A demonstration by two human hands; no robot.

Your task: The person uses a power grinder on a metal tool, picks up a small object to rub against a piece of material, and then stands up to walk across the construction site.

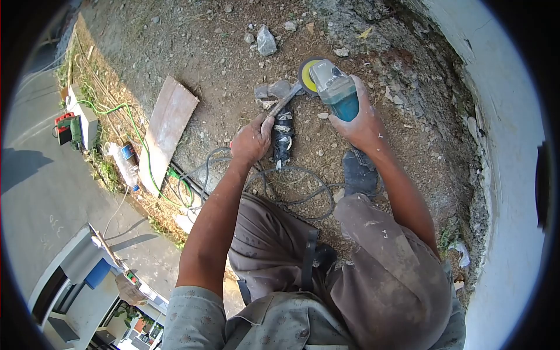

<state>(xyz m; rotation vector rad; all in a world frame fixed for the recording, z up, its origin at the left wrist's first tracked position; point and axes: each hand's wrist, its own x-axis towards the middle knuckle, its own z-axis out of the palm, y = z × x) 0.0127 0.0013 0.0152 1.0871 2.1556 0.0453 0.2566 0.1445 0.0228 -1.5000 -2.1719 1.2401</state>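
My right hand [363,123] is wrapped around the teal body of an angle grinder [333,84], whose yellow-faced disc [309,76] points left. My left hand [252,140] grips a metal chisel [284,100], its far end reaching up to the edge of the disc. Below the chisel, a hammer lies on the dirt, with a worn metal head [273,90] and a handle [283,140] bound in black tape. A grey cable [297,169] loops over the ground between my arms.
A pale board [166,134] lies to the left beside a green hose [146,137] and a plastic bottle [123,163]. Loose stones and a larger rock [266,41] lie ahead. A white wall [513,116] rises on the right. My boot [359,173] stands below the grinder.
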